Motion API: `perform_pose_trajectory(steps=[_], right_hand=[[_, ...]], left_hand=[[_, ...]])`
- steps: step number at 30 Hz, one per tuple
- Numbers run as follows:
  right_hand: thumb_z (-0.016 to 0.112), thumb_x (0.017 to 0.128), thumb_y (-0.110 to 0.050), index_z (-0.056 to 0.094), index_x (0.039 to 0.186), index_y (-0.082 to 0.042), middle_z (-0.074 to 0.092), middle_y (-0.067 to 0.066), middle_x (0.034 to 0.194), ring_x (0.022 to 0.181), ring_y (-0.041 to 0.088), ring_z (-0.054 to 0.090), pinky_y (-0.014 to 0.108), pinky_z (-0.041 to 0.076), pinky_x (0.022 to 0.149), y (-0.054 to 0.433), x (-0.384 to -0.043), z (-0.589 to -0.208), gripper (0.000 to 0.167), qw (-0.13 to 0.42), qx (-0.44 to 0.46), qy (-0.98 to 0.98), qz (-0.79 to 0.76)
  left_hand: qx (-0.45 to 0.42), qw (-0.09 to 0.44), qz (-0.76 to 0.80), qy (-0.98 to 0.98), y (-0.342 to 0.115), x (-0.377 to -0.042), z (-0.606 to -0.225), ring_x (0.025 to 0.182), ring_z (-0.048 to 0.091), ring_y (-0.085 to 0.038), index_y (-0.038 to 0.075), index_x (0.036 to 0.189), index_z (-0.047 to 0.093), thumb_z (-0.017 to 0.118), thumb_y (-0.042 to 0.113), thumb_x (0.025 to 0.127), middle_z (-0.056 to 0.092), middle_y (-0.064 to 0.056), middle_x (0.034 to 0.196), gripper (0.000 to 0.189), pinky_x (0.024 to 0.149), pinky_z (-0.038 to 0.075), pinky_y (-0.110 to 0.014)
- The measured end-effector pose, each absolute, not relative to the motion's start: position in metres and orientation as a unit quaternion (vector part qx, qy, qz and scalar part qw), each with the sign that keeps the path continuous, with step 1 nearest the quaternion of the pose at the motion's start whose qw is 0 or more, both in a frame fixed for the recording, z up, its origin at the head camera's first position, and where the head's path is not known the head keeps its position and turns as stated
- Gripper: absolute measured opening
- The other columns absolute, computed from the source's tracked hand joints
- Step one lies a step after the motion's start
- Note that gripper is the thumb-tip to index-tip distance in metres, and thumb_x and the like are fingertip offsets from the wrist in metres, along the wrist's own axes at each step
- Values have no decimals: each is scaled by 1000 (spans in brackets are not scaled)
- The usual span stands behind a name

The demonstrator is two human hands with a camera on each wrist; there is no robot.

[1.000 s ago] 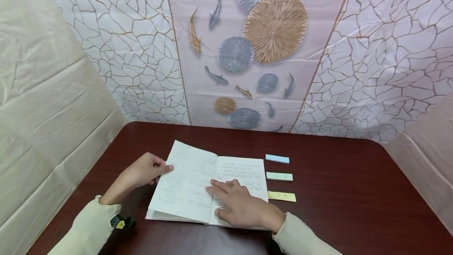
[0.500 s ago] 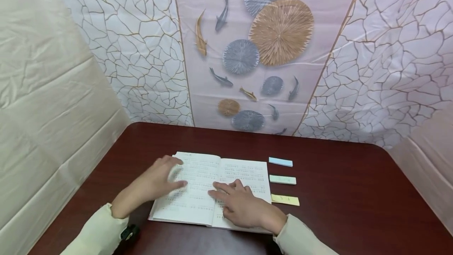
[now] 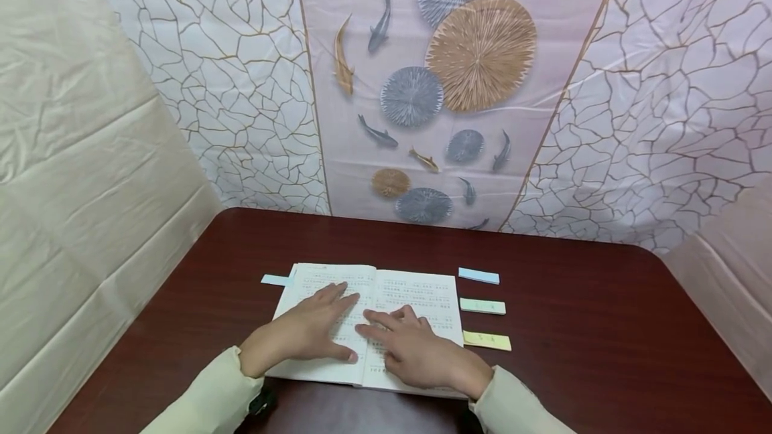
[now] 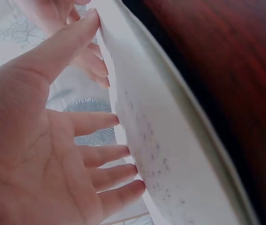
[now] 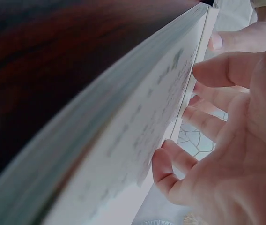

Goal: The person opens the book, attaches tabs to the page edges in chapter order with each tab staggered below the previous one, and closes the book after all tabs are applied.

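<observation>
An open book (image 3: 319, 273) with printed pages lies flat on the dark red table. My left hand (image 3: 301, 333) rests on its left page, fingers spread and thumb stretched toward the gutter. In the left wrist view the fingertips of the left hand (image 4: 44, 154) touch the paper (image 4: 151, 108). My right hand (image 3: 416, 353) lies on the right page, its fingertips beside the gutter. The right wrist view shows the right hand (image 5: 236, 131) with loosely bent fingers against the page (image 5: 137, 117). A light blue sticky tab (image 3: 276, 280) sticks out from the upper left page edge.
Right of the book lie a blue sticky-note pad (image 3: 479, 276), a green one (image 3: 482, 306) and a yellow one (image 3: 487, 341) close to the page edge. Behind the table (image 3: 579, 300) hangs a cloth (image 3: 253, 119) patterned with fish and round leaves.
My left hand has let go of the left page, which now lies flat, and has moved right onto it. The blue tab at the left edge has come into view. My right hand stays put.
</observation>
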State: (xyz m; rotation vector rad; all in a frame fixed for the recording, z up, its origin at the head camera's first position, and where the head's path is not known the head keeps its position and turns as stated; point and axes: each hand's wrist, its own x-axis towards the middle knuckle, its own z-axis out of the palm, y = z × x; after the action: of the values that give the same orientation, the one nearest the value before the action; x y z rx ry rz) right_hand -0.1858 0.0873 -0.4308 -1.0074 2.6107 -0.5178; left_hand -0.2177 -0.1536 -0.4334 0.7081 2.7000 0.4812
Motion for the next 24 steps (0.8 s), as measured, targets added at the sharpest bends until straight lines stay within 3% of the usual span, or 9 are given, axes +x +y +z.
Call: perform_pose_trajectory(steps=[7, 12, 16, 24], right_hand=[[55, 107, -7, 44, 161, -15, 34, 13, 170, 151, 39, 35, 72, 33, 113, 99, -187, -431, 56, 137, -346, 898, -233], [60, 106, -11, 46, 157, -1, 38, 26, 163, 152, 46, 34, 67, 28, 120, 121, -199, -428, 53, 77, -304, 917, -246], [71, 102, -20, 48, 154, 2, 44, 26, 158, 147, 49, 39, 67, 35, 116, 142, -210, -425, 61, 29, -235, 956, -176], [77, 96, -46, 47, 154, 5, 44, 26, 158, 143, 54, 39, 68, 35, 113, 166, -225, -431, 83, 49, -165, 979, -112]], left_hand=[[231, 171, 134, 948, -144, -216, -427, 159, 25, -37, 12, 163, 42, 88, 55, 82, 29, -15, 172, 103, 124, 30, -57], [233, 178, 112, 949, -139, -217, -425, 160, 24, -36, 9, 163, 40, 87, 54, 83, 27, -17, 172, 102, 124, 30, -55], [233, 181, 101, 950, -136, -218, -423, 160, 25, -36, 9, 163, 41, 87, 53, 83, 29, -18, 171, 102, 124, 31, -53], [229, 188, 95, 951, -135, -217, -418, 159, 26, -37, 6, 162, 41, 88, 51, 82, 30, -20, 170, 102, 124, 31, -53]])
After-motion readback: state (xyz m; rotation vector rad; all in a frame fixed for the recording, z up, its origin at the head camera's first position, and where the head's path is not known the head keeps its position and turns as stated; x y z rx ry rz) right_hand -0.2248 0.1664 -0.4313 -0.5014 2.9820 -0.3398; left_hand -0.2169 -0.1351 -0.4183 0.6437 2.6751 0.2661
